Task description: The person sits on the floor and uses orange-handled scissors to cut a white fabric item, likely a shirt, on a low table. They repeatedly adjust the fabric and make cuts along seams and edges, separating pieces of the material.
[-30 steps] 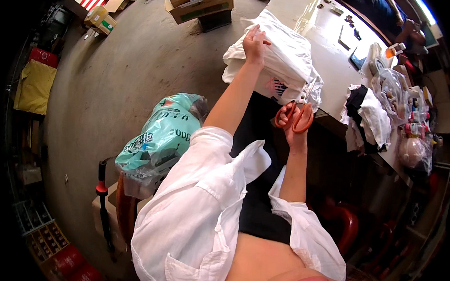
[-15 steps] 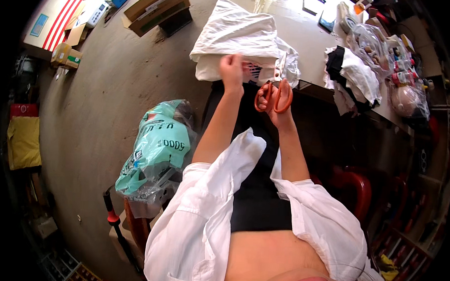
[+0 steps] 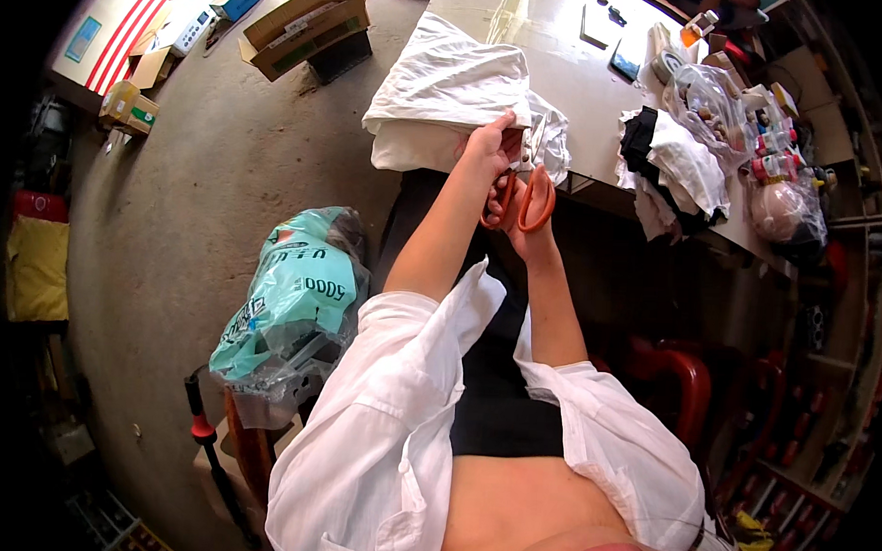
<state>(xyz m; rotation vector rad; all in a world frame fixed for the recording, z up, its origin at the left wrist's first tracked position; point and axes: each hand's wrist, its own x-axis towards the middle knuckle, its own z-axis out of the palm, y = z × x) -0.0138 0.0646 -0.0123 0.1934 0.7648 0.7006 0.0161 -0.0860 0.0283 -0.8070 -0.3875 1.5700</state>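
Glare whitens the far tabletop (image 3: 556, 41), deep shadow lies beneath, and fisheye distortion bends the edges.

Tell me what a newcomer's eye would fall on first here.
Probably the orange-handled scissors in the person's right hand, at the near edge of the white cloth, with the left hand right beside them. Next, perhaps, the bright turquoise plastic bag to the person's left, then the red-and-white striped surface at the far upper left.
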